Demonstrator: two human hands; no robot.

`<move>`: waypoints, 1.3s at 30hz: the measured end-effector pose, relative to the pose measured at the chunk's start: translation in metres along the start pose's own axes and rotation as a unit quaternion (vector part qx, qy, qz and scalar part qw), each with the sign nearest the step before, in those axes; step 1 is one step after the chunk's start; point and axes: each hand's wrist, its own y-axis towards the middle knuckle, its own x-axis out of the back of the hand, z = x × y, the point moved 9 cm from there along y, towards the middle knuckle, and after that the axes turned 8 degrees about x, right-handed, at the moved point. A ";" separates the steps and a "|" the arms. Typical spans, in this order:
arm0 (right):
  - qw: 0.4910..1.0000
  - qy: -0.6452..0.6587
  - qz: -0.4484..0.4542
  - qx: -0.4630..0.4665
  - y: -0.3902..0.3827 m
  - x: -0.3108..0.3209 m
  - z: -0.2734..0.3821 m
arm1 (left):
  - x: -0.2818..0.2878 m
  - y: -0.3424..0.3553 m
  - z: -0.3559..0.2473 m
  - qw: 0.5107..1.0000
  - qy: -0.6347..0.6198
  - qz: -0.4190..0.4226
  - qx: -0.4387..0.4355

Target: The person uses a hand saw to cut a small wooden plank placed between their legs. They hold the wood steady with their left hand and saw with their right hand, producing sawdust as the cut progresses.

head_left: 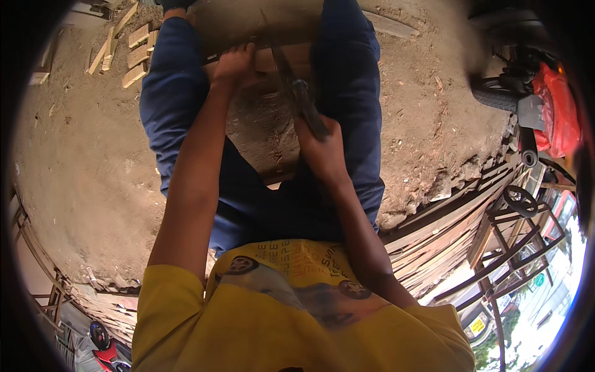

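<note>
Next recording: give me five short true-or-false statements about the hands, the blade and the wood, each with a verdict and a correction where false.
1. The right hand grips the dark handle of a long-bladed chopping knife. True.
2. The left hand rests on a pale wooden block between the knees. True.
3. The left hand holds a hammer. False: it holds no tool and only steadies the wooden block.
4. Short cut wooden pieces lie on the dirt ground to the person's left. True.
5. The person wears red trousers. False: the dark blue trousers cover both legs.
</note>
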 end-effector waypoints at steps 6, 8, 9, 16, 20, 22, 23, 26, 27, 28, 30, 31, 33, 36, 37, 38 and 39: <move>0.998 0.000 -0.007 0.056 -0.047 0.011 0.007 | 0.000 0.018 0.012 0.998 0.061 -0.007 0.002; 0.999 -0.012 -0.015 0.046 -0.074 0.022 0.012 | 0.008 0.008 -0.002 0.999 0.047 0.015 0.000; 0.999 -0.007 -0.016 0.031 -0.079 0.023 0.013 | 0.006 0.007 -0.003 0.998 0.036 0.045 0.014; 0.999 0.005 0.036 0.019 -0.010 0.002 0.019 | 0.010 0.004 0.007 0.999 0.032 -0.007 0.008; 0.999 -0.016 -0.008 0.048 -0.058 0.028 0.016 | 0.014 0.006 -0.001 0.999 0.046 0.020 0.009; 0.999 -0.039 -0.001 0.017 -0.029 0.009 -0.004 | 0.005 0.004 -0.003 0.999 0.034 0.031 0.008; 0.999 -0.050 0.014 -0.009 0.002 -0.005 -0.022 | 0.001 0.007 0.003 1.000 0.021 0.019 0.012; 0.999 -0.015 0.031 -0.013 0.021 -0.011 0.011 | 0.000 0.004 0.010 0.999 0.016 0.025 0.030; 1.000 -0.005 0.017 0.001 -0.006 -0.003 0.009 | 0.001 0.005 0.010 0.999 0.014 0.034 0.031; 0.999 0.004 0.003 0.032 -0.034 0.011 0.012 | 0.014 0.017 0.008 1.000 0.020 -0.008 0.009; 0.998 0.000 -0.034 0.045 -0.063 0.023 0.016 | 0.008 0.008 0.001 0.997 0.031 -0.056 -0.030; 0.999 -0.003 -0.036 0.040 -0.067 0.025 0.016 | 0.003 0.011 0.005 0.999 0.025 -0.028 -0.014; 1.000 -0.001 -0.003 -0.004 -0.032 0.010 0.000 | -0.004 0.011 0.004 0.999 0.005 0.039 0.009; 1.000 0.014 -0.001 0.010 0.029 -0.014 -0.006 | -0.011 0.012 0.013 1.000 -0.002 0.004 0.020; 1.000 0.021 0.002 0.011 0.023 -0.012 -0.006 | -0.018 0.006 0.015 1.000 0.006 -0.026 -0.004; 1.000 0.028 0.006 0.011 0.016 -0.010 -0.002 | -0.026 -0.002 0.021 0.998 0.014 -0.054 -0.027; 0.998 0.022 -0.015 0.048 -0.004 0.001 0.014 | -0.012 0.013 0.023 0.993 0.023 -0.106 -0.051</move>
